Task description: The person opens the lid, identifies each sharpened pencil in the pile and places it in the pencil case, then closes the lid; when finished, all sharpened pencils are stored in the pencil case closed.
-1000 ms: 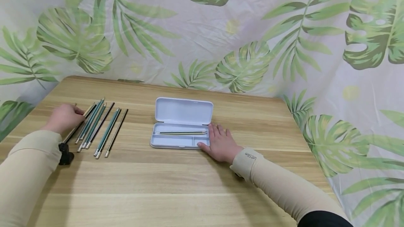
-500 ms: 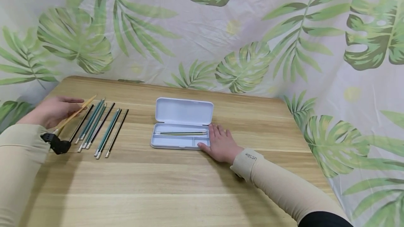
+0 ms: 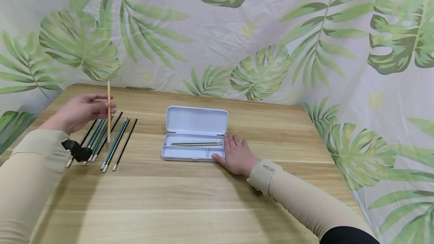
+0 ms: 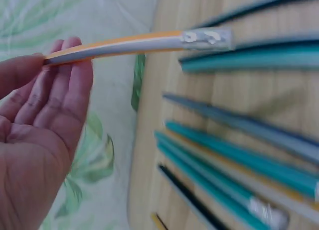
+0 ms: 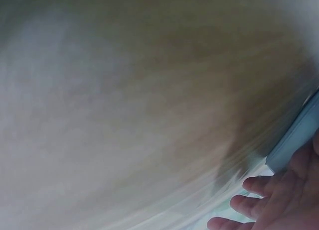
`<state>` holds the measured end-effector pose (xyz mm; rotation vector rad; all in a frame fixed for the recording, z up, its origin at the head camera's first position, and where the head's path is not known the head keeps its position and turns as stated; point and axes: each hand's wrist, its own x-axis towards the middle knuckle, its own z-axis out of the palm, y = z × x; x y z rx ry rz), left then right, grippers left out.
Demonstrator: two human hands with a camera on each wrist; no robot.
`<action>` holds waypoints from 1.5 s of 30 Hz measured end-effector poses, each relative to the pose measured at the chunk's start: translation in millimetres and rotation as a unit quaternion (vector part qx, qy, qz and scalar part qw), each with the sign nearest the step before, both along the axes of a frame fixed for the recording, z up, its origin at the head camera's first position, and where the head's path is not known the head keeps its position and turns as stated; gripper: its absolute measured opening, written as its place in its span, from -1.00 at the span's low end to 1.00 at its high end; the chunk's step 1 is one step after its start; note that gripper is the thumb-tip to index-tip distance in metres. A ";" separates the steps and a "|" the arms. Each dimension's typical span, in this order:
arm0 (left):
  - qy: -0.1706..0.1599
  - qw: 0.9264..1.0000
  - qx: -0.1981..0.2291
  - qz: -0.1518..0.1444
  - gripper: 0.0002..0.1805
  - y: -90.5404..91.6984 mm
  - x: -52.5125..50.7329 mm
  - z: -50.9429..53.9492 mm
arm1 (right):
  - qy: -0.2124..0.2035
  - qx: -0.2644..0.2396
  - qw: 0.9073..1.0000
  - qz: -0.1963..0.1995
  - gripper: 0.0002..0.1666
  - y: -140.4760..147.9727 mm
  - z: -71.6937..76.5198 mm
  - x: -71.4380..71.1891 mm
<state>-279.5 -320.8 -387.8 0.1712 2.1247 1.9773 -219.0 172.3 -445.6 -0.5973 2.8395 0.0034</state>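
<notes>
Pinched between the thumb and fingers of my left hand (image 3: 79, 111) is a yellow-orange pencil (image 3: 109, 118), raised above the table and nearly upright in the head view. Its white eraser end points toward the loose pencils in the left wrist view, where the pencil (image 4: 134, 44) looks blurred. Under and beside that hand lie several teal and dark pencils (image 3: 116, 142), partly hidden by it. My right hand (image 3: 239, 155) lies with spread fingers against the right end of an open pale pencil case (image 3: 183, 153). A few pencils (image 3: 193, 144) lie in the case's long back compartment.
The wooden table (image 3: 190, 199) reaches back to a leaf-print cloth (image 3: 210, 29) hanging behind it. The case's lid (image 3: 197, 119) stands raised at its back. A small black camera (image 3: 79, 151) sits on my left wrist.
My left hand has picked up the yellow-orange pencil from the left side of the group, lifted it and swung it upright while moving right. The right hand and case stay put.
</notes>
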 end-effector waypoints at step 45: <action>0.202 0.942 -0.206 -0.170 -0.64 220.0 -18.7 -4.5 | 0.005 -0.006 1.000 -0.003 0.13 -0.2 -1.7 -0.7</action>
